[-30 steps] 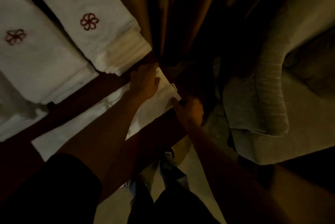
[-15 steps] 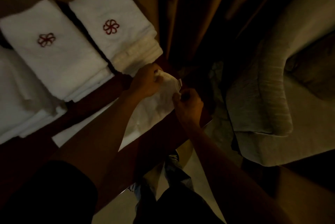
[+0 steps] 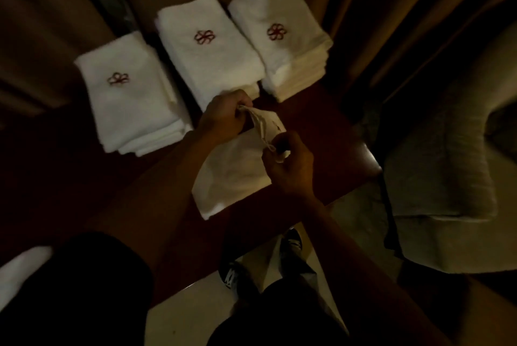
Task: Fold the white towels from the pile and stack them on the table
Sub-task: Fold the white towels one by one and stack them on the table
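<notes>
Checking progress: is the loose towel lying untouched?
No, the left hand and right hand both pinch the towel by its raised edge.

A loose towel (image 3: 232,175), plain white and thin, lies partly flat on the dark red-brown tabletop (image 3: 335,144) near its front edge. Its far end is raised off the surface and bunched, pinched at one corner by the left hand (image 3: 223,116) and at the other by the right hand (image 3: 288,166). Behind it three stacks of folded white towels stand in a row, each top towel bearing a small red flower emblem. The left stack (image 3: 131,105) sits a little apart, nearer the front. The middle stack (image 3: 212,66) and the right stack (image 3: 288,49) stand just beside each other, and the right one is the tallest. More white cloth (image 3: 22,273) shows blurred at the lower left edge.
</notes>
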Available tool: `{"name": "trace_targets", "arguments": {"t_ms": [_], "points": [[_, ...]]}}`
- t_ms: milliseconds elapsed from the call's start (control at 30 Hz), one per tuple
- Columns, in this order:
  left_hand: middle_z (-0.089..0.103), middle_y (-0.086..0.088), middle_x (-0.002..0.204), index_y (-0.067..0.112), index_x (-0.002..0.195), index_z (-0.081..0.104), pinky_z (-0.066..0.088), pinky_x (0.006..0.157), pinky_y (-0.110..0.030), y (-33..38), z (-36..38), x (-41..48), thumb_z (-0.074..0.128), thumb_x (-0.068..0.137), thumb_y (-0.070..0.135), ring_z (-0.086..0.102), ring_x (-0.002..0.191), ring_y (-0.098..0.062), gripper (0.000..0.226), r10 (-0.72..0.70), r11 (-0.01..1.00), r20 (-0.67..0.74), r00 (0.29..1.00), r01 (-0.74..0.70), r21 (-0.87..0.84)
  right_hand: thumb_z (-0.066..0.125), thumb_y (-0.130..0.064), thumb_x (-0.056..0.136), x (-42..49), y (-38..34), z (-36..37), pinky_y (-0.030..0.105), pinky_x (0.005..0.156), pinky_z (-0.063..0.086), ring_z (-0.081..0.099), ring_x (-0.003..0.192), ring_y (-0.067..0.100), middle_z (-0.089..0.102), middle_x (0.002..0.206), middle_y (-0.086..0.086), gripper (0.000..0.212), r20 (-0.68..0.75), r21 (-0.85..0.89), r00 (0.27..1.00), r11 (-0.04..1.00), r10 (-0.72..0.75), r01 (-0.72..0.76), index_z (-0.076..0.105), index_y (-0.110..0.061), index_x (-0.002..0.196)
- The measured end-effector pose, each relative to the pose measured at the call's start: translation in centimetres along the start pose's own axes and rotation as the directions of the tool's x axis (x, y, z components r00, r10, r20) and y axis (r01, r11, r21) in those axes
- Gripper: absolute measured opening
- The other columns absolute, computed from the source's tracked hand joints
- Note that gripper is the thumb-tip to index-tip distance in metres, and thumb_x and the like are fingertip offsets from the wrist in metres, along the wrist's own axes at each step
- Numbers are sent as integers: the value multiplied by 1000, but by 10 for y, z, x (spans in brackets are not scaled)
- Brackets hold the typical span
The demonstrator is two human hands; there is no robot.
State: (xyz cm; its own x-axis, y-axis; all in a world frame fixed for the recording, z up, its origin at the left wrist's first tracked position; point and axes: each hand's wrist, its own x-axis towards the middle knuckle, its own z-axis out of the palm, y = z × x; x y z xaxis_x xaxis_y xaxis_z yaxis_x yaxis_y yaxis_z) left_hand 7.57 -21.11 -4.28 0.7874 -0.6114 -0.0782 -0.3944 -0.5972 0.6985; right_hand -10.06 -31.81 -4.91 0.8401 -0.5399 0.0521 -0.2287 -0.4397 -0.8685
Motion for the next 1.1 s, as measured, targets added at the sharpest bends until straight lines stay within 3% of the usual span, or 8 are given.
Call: {"name": "trace_targets", "arguments": {"t_ms": [200,300,500,767,867,967,1033,1100], "points": [[69,-10,109,15,110,67,53,84,-35,-60,-29,-60,58,90,4,64,97,-27,24,1,990,32,999,-6,140,71,-12,82,-36,-12,50,24,66,48,61,80,15,64,93,-1,18,169,-95,976,983,-140,157,63,-11,98],[67,-15,111,12,107,67,54,84,-45,-89,-30,-87,63,86,4,64,101,-35,23,52,978,13,999,-54,200,70,-12,81,-53,-6,74,34,68,53,61,83,18,65,92,2,19,258,-156,949,962,-181,226,64,-10,98],[61,-8,121,14,113,62,46,96,-45,-124,-20,-124,69,85,14,57,115,-30,28,-120,967,103,987,92,237,71,-13,82,-79,9,105,37,72,54,59,92,18,65,102,0,22,377,-263,919,939,-112,223,64,-16,104],[57,-10,119,11,109,63,51,86,-43,-152,-10,-146,67,81,7,59,106,-31,28,-122,952,156,980,71,296,77,-17,83,-86,14,118,45,82,55,63,103,29,68,111,10,29,565,-263,820,922,-92,285,70,-9,109],[59,-13,115,7,95,67,53,83,-49,-151,-12,-142,54,83,18,60,102,-34,22,-62,953,86,994,34,300,71,-29,90,-78,6,115,40,76,58,65,90,17,69,102,1,21,523,-230,853,964,5,135,69,-15,105],[61,-14,115,6,91,66,53,83,-47,-136,-8,-135,42,84,35,60,104,-33,38,1,945,-17,1000,4,326,68,-29,91,-71,-1,112,43,76,54,60,97,25,66,103,6,23,220,-306,973,942,-72,139,66,-12,107],[59,-14,119,7,102,64,53,87,-46,-124,0,-130,45,90,36,59,109,-31,37,38,946,-54,998,-18,325,70,-39,88,-70,0,111,49,90,50,49,120,33,56,128,12,47,98,-478,995,875,-33,76,58,-12,126],[51,-14,140,8,129,56,47,102,-45,-121,14,-129,53,96,36,50,129,-31,44,9,957,11,1000,-12,289,66,-56,85,-69,6,111,55,111,30,21,145,36,26,158,15,84,190,-602,966,798,172,-24,33,-15,150]]}}
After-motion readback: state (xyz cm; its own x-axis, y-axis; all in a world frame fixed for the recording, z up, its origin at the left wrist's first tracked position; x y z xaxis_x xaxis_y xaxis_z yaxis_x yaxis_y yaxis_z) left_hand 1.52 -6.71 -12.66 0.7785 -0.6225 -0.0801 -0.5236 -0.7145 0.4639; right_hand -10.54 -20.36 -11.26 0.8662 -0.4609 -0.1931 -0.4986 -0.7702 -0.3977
